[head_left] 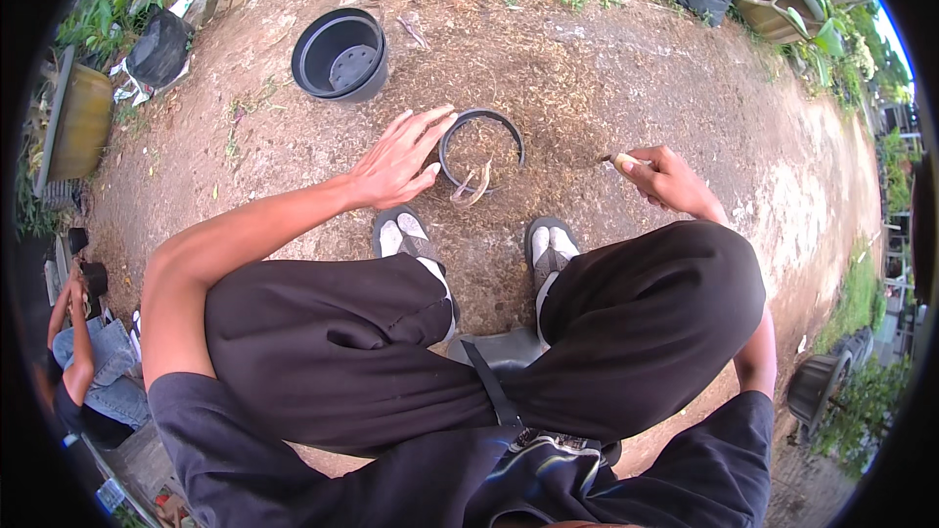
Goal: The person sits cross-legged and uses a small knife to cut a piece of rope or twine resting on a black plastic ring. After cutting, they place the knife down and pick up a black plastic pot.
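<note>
A small round black plastic pot [521, 144] stands on the ground in front of my feet, filled with brown shredded material. Over its near rim lies a curled, dry, pale plant piece [480, 187]. My left hand [400, 161] is spread flat beside the pot's left rim, fingertips close to or touching it, with nothing in its grasp. Off to the pot's right, my right hand [664, 177] grips a small tool by its pale handle [623, 162]. Only a short dark end of the tool shows beyond the fingers, so its type is unclear.
A larger black plastic pot [375, 77], apparently nested in another, stands ahead to the left, with holes in its base. Yellowish planters [79, 128] and a black plastic bag [160, 48] edge the ground. Another person [103, 359] sits at far left. My sandaled feet [552, 246] flank the middle.
</note>
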Tool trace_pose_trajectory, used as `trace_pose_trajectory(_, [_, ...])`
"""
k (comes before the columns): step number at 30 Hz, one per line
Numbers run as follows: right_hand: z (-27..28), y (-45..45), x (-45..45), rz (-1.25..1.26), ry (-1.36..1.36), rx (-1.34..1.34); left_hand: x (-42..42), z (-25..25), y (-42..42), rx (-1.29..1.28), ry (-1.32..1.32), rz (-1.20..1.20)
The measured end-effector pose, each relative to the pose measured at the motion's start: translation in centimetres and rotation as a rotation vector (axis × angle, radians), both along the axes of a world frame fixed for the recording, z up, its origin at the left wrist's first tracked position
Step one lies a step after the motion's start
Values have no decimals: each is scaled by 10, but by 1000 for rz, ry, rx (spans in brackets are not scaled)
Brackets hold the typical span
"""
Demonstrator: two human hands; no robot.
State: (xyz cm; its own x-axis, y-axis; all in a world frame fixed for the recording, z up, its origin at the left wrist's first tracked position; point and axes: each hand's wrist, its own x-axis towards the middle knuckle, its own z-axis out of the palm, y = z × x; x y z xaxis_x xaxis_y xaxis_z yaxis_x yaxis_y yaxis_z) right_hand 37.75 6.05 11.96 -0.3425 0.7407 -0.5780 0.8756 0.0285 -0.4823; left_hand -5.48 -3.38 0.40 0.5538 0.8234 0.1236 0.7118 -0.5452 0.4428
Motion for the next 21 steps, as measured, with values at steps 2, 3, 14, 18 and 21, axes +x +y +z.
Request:
trace_pose_trajectory(2, [9,11,-10,87,1,-47,5,7,3,-2,27,-33])
trace_pose_trajectory(3, [9,18,-14,131,4,-65,10,10,6,-3,56,-72])
trace_pose_trajectory(14, [0,53,-87,359,-118,-130,40,-3,20,33,283,-223])
trace_pose_trajectory(18, [2,58,-98,411,-138,-148,31,-11,19,-23,318,-219])
trace_pose_trajectory(21, [7,58,-103,442,-120,-156,28,-12,19,-39,329,-219])
